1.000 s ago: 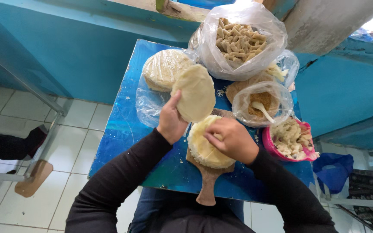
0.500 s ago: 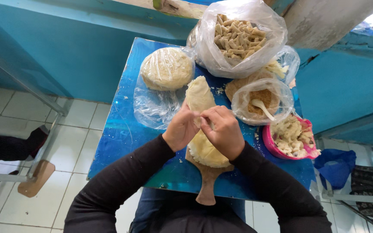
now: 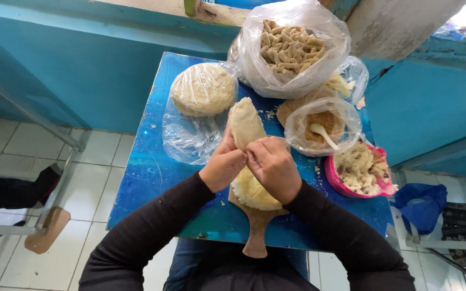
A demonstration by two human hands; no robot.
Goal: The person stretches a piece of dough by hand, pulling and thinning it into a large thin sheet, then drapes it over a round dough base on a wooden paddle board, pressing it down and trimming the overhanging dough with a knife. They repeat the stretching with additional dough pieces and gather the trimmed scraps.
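Dough occupied both our hands: the left hand [image 3: 223,166] and the right hand [image 3: 272,167] met knuckle to knuckle, fingers closed on a folded dough round [image 3: 245,123] that stood up above them. Beneath lay a stack of flat dough rounds [image 3: 250,191] on a wooden paddle board [image 3: 257,233] resting on the blue table [image 3: 146,178]. Just left of the hands sat a bagged pile of dough discs [image 3: 203,89]; behind were a bag of rolled pieces [image 3: 289,48], a bagged bowl of brown filling [image 3: 323,125] and a pink bowl [image 3: 360,171]
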